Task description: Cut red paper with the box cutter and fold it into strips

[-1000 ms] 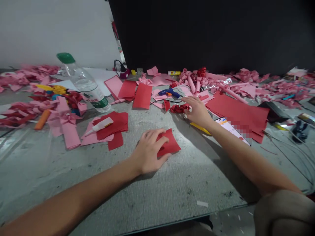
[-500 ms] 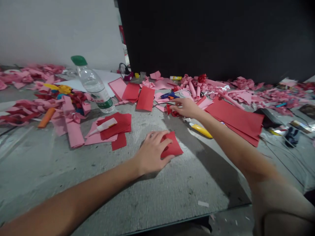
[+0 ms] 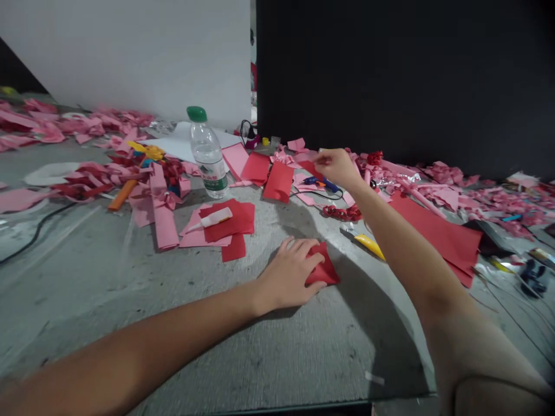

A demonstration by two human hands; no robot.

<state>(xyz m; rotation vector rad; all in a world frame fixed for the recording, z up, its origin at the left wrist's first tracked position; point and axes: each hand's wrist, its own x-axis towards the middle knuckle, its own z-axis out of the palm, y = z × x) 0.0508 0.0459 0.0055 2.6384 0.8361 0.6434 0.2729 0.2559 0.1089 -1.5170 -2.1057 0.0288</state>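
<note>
My left hand (image 3: 295, 274) rests on the tabletop with its fingers spread over a small red paper piece (image 3: 327, 270), pressing it down. Farther back, my right hand (image 3: 340, 166) is raised above the clutter, thumb and fingers pinched together. A piece of red paper (image 3: 309, 168) shows at its fingertips. Below that hand lie a blue glue gun (image 3: 323, 182) and a red twisted paper strip (image 3: 342, 212). A yellow-handled cutter (image 3: 368, 246) sits under my right forearm. Left of my left hand, a white glue tube (image 3: 213, 218) lies on stacked red paper cards (image 3: 238, 216).
A water bottle (image 3: 208, 159) with a green cap stands at the back left. Pink paper scraps (image 3: 446, 173) are heaped along the back. Large red sheets (image 3: 433, 237) lie to the right, near cables (image 3: 511, 309). The table's front edge (image 3: 281, 409) is close.
My right hand has lifted away from the red twisted strip, rising with red paper at its fingertips. My left hand stays on its red paper piece. The view has turned left.
</note>
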